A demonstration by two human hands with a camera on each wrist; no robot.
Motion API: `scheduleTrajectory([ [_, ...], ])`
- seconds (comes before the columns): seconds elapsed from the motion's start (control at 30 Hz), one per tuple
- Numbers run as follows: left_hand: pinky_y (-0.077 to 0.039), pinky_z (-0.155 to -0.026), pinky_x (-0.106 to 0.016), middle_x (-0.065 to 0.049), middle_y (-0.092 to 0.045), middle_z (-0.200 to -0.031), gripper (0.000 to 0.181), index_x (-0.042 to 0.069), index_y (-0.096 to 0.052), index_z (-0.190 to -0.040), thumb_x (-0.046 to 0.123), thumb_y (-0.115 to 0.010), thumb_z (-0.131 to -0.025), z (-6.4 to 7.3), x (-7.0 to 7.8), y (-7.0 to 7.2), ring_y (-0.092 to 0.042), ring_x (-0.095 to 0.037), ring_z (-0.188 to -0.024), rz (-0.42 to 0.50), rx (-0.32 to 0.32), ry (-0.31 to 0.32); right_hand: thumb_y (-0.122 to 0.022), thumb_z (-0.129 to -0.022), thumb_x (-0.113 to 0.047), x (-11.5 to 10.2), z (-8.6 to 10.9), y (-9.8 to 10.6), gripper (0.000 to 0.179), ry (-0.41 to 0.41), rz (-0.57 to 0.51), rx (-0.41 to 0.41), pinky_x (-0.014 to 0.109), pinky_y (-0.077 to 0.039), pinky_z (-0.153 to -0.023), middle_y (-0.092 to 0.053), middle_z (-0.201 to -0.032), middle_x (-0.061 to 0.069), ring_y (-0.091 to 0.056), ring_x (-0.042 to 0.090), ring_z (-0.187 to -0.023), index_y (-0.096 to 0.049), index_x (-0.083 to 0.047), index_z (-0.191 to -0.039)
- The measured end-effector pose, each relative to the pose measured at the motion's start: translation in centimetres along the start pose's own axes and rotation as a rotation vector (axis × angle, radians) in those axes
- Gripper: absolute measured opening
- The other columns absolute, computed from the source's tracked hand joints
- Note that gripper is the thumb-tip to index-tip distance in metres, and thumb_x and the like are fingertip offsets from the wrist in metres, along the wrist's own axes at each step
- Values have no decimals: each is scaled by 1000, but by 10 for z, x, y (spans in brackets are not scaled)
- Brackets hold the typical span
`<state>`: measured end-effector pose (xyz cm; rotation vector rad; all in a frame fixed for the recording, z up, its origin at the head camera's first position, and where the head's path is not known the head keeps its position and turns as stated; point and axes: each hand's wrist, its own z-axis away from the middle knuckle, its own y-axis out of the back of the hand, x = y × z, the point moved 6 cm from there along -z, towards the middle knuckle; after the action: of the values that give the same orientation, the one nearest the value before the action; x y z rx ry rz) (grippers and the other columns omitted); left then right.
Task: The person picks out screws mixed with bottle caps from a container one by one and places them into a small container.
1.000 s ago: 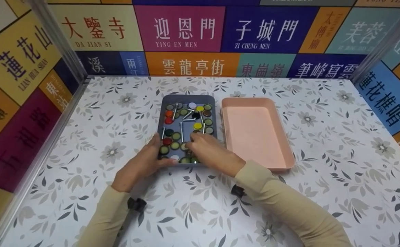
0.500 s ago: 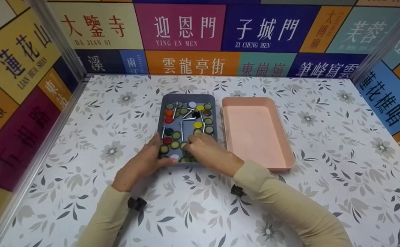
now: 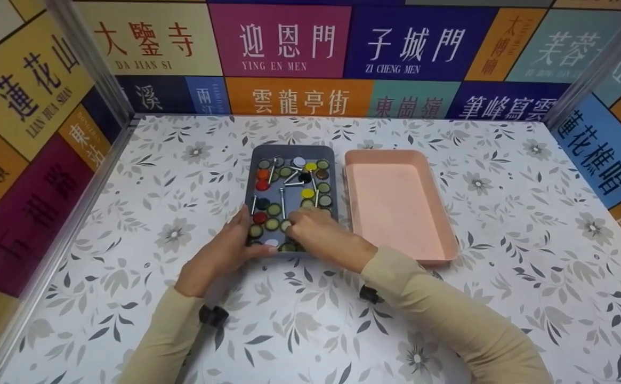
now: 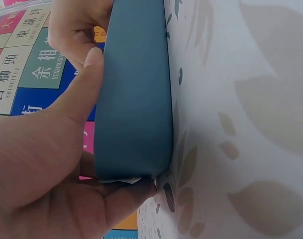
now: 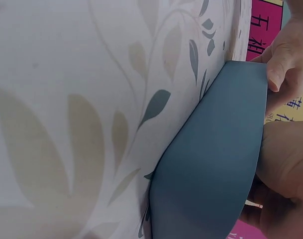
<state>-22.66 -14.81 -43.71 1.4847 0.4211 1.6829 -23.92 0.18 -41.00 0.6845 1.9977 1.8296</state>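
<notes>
A grey-blue tray (image 3: 292, 151) lies on the table, holding several round bottle caps (image 3: 273, 209) in red, yellow, green and other colours. Thin silver nail-like rods (image 3: 282, 202) lie among them. My left hand (image 3: 219, 256) grips the tray's near left corner, thumb over the front rim and fingers along the left side; the left wrist view shows the tray wall (image 4: 134, 99) between them. My right hand (image 3: 326, 234) reaches into the tray's near right part with curled fingers, beside a pale-centred cap (image 3: 285, 226). Its fingertips are hidden, so I cannot tell what they hold.
A pink tray (image 3: 441, 213) stands close to the right of the grey-blue one, with nothing in it. The table (image 3: 289, 330) has a leaf-and-flower cover. Panels with colourful lettering (image 3: 289, 45) enclose the back and sides.
My right hand has shifted slightly left within the tray, its fingers lower among the caps. My left hand keeps its hold on the tray corner.
</notes>
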Motion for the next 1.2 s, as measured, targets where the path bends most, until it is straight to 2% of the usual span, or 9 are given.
scheduleTrajectory([
  [0.13, -20, -125, -52, -29, -1, -166, 115, -7, 6, -156, 45, -72, -90, 0, 0, 0, -12, -44, -154, -1, -5, 9, -65, -90, -1, -1, -1, -1, 17, 44, 47, 44, 36, -50, -79, -71, -90, 7, -63, 24, -83, -78, -10, -96],
  [0.27, -21, -125, -53, -30, -2, -166, 115, -7, 6, -156, 45, -73, -90, 0, 0, -1, -14, -44, -153, 5, -5, 12, -64, -91, -2, -1, 0, 0, 19, 63, 67, 67, 35, -50, -79, -70, -89, 6, -62, 23, -83, -79, -12, -97],
  [0.43, -20, -125, -52, -29, -1, -166, 115, -6, 6, -157, 45, -73, -90, -1, -1, -1, -12, -43, -154, 12, 1, 6, -64, -92, -2, -2, 2, -1, 21, 71, 35, 21, 35, -53, -85, -71, -100, 6, -63, 22, -93, -79, -12, -103],
  [0.6, -19, -125, -52, -28, -1, -166, 116, -5, 8, -157, 43, -73, -90, 0, -1, -1, -12, -42, -154, 17, 3, 11, -67, -91, -3, -3, 2, -3, 22, 80, 56, -22, 33, -55, -92, -72, -107, 6, -65, 22, -99, -78, -13, -108],
  [0.67, -19, -125, -52, -28, -1, -166, 116, -5, 8, -157, 43, -74, -90, 0, 0, 0, -12, -42, -154, 18, 8, 5, -68, -90, -3, -4, 2, -2, 23, 85, 75, -14, 33, -56, -92, -72, -106, 6, -66, 22, -98, -78, -13, -108],
  [0.93, -22, -125, -52, -30, -1, -166, 116, -7, 7, -156, 43, -73, -90, -1, 3, 1, -14, -43, -154, 4, 7, -10, -67, -90, -2, -2, 4, 2, 19, 104, 20, 45, 30, -55, -89, -72, -102, 5, -65, 20, -96, -79, -10, -102],
  [1.07, -23, -124, -52, -29, -3, -166, 116, -7, 8, -156, 42, -73, -90, -1, 2, 1, -16, -42, -153, 8, -1, 9, -65, -91, 1, -2, 6, 3, 20, 120, 20, 65, 30, -55, -83, -71, -99, 5, -63, 21, -92, -79, -10, -99],
  [1.2, -24, -124, -52, -28, -3, -166, 116, -5, 8, -157, 42, -74, -90, -1, 0, 0, -19, -41, -153, 17, -7, 30, -65, -91, 0, -2, 5, 3, 20, 124, 15, 52, 29, -55, -85, -72, -101, 6, -64, 21, -94, -80, -10, -101],
])
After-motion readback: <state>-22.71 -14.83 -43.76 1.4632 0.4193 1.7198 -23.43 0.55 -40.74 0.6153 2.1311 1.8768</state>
